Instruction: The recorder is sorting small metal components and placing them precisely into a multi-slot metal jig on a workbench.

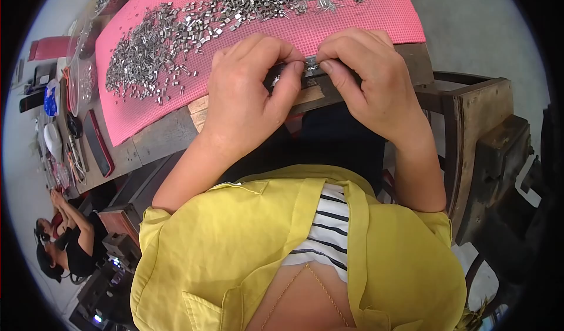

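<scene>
Both hands meet at the near edge of the bench, thumbs and forefingers pinched and only a small gap apart. My left hand (249, 90) is closed, its fingertips over a dark narrow strip (308, 83) by the edge. Facing it, my right hand (376, 75) pinches at the same strip from the other side. Between the fingertips glint small silvery metal pieces (312, 66). Whatever each pinch holds is too small and covered to name. Beyond the hands, a heap of small metal clips and pins (235, 7) spreads over a pink mesh mat (388, 19).
Left of the mat are clear plastic containers (82, 78), a red-edged phone (98, 143), a blue packet (51, 99) and cables. A wooden stand with dark machinery (493, 154) is close on the right. Another person (73, 237) works at the lower left.
</scene>
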The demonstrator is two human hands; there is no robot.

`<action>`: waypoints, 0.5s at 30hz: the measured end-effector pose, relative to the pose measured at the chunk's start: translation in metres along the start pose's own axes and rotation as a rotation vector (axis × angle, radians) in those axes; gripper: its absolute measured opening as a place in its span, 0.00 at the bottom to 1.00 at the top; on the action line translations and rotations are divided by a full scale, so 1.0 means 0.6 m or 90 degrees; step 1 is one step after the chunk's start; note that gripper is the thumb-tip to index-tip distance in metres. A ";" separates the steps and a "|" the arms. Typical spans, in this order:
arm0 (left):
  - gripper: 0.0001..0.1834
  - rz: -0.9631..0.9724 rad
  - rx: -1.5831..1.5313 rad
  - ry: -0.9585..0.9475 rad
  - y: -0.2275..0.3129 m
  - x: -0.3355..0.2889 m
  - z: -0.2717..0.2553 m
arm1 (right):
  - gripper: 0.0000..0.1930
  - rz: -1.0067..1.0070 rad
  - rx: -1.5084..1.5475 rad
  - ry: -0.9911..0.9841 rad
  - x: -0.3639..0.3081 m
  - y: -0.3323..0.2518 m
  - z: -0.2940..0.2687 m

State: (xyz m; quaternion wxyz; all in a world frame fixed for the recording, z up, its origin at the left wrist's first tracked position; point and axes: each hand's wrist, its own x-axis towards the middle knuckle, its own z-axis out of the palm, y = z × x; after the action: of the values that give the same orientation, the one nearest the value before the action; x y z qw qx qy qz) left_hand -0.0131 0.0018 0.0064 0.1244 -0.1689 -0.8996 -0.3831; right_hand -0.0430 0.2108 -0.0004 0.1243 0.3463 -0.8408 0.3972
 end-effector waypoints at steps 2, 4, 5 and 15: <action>0.03 -0.007 -0.016 0.003 -0.002 0.000 0.003 | 0.04 -0.015 -0.012 0.011 0.001 0.000 0.002; 0.03 -0.015 -0.032 0.007 -0.003 0.001 0.004 | 0.05 -0.016 -0.020 0.010 0.002 -0.001 0.003; 0.04 -0.005 -0.022 0.010 -0.003 0.002 0.004 | 0.06 -0.019 -0.030 0.006 0.002 -0.001 0.004; 0.05 0.054 0.031 0.018 -0.010 0.001 0.007 | 0.08 -0.043 -0.089 0.030 0.004 -0.007 0.012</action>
State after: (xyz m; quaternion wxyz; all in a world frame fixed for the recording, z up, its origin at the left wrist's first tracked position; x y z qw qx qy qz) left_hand -0.0163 0.0013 0.0000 0.1572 -0.1989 -0.8987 -0.3579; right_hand -0.0414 0.2022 -0.0013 0.1809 0.3557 -0.8510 0.3413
